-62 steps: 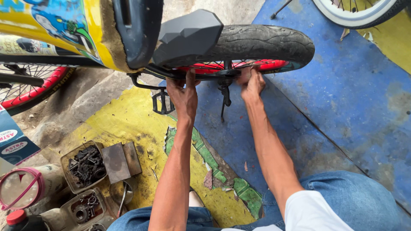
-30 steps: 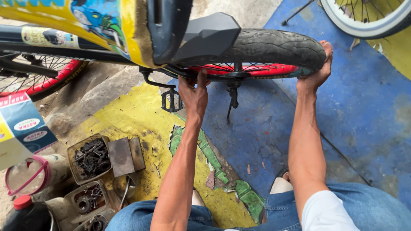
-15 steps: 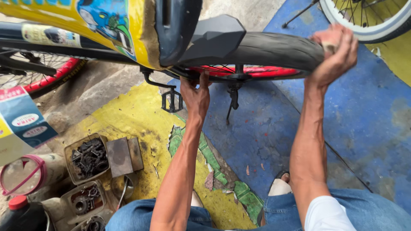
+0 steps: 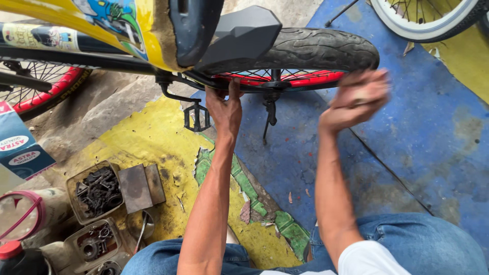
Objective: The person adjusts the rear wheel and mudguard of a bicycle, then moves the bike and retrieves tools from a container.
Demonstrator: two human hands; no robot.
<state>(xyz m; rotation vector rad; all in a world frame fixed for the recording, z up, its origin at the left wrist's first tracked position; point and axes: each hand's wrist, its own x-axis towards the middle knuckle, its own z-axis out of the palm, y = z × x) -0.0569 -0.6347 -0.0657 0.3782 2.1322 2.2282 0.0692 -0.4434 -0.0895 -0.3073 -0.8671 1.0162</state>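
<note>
A yellow bicycle (image 4: 102,30) stands across the top of the view on a painted concrete floor (image 4: 417,153), blue on the right and yellow toward the middle and left. Its rear wheel (image 4: 316,51), black tyre over a red rim, sits at the top centre behind a dark grey mudguard (image 4: 239,35), with the kickstand (image 4: 269,109) hanging down to the blue paint. The front wheel (image 4: 41,94), also red-rimmed, shows at the left edge, and a second, white-walled wheel (image 4: 423,20) cuts the top right corner. The left hand (image 4: 225,109) reaches up under the frame, fingers clenched around a dark bar just ahead of the rear wheel and beside the black pedal (image 4: 196,117). The right hand (image 4: 356,97) is blurred, just below the right end of the rear tyre; its fingers look curled, but whether they grip anything I cannot tell. At the lower left edge of the floor sit an open tin of dark screws (image 4: 97,191), a smaller tin of nuts (image 4: 94,242) and a red-capped bottle (image 4: 15,257).
</note>
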